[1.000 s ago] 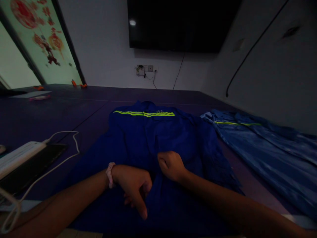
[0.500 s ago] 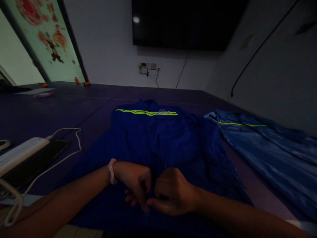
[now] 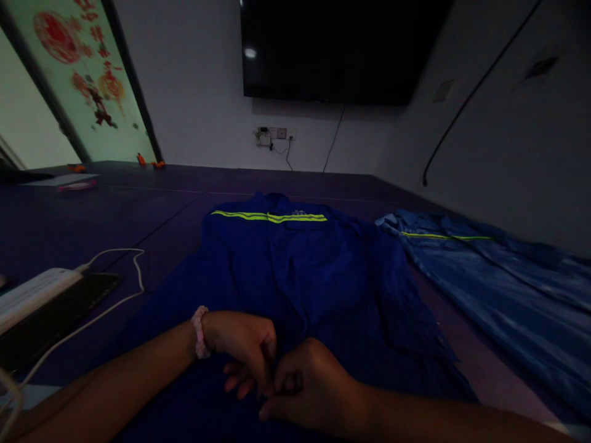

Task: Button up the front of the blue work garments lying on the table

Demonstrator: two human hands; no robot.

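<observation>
Jacket [image 3: 295, 277], blue, spread front-up on purple surface [image 3: 152, 206]. Left hand [image 3: 244, 344], right hand [image 3: 316, 387]: close together over lower front; grips curled nearly closed, hold on fabric too dark to tell. Keep front flat, slack; pinch small.

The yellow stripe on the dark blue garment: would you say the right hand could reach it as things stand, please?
Probably yes: only fabric of the dark blue garment seems to lie between the right hand and the yellow stripe.
</observation>
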